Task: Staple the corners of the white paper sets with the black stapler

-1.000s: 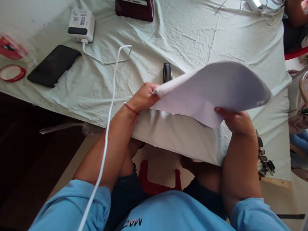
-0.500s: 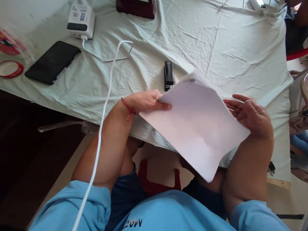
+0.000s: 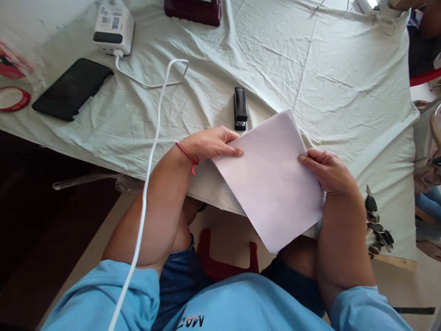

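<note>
A white sheet of paper [image 3: 272, 184] lies tilted over the table's near edge, part of it hanging past the cloth. My left hand [image 3: 212, 142] pinches its left corner, fingers on top. My right hand [image 3: 327, 172] grips its right edge with fingertips on the sheet. A small black stapler [image 3: 240, 108] lies on the cloth just beyond the paper, close to my left hand.
The table is covered by a pale green cloth [image 3: 344, 78]. A black phone [image 3: 72, 88], a white charger box [image 3: 113, 30] with a white cable [image 3: 151, 151], a red tape roll [image 3: 14, 99] and a dark red case [image 3: 193, 10] lie further back. Keys [image 3: 377, 225] hang at right.
The paper was lifted and bowed in the air, then came down flat. My right hand opened for a moment and now holds the right edge again.
</note>
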{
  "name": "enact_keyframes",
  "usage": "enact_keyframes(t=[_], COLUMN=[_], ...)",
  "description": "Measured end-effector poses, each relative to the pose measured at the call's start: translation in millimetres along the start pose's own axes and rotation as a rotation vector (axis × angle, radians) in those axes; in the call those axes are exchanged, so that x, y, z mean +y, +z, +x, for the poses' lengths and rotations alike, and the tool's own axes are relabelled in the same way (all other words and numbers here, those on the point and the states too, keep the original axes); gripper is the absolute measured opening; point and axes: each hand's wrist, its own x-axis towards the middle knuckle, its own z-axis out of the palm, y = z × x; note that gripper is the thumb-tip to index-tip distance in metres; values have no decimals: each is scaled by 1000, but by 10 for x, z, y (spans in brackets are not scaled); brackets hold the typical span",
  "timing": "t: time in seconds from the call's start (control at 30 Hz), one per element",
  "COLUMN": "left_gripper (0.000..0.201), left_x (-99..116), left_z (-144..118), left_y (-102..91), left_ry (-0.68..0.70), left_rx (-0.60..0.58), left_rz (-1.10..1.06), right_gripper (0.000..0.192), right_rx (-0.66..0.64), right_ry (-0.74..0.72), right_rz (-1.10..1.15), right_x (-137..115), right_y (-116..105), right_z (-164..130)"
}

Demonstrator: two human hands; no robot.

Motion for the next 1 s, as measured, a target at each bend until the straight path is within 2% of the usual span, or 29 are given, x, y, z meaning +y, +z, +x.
enact_keyframes(t=[0.1,0.17,0.3,0.43,0.57,0.73,0.83,1.0], left_gripper=[17,25,33,36,36,37,38,41], left_x=[37,32,-28,-92,-153,-217,-239,-259], left_z=[13,59,189,273,341,477,542,575], left_y=[15,34,71,85,80,59,45,32], left_ry=[-12,-32,-34,-10,71,112,121,141], left_rx=[337,521,702,803,896,946,972,961], left_rz=[-8,17,79,165,262,281,295,317], right_gripper=[24,26,28,24,19,15,16,19], right_rx=[49,97,151,188,249,279,244,107], right_ry=[119,134,158,171,186,202,178,194], right_rz=[-44,-37,-32,-6,6,12,9,-143], right_x=[-17,-18,28,83,98,105,102,55], right_y=[-2,-6,18,31,29,44,21,-53], right_z=[34,57,113,164,207,242,221,130])
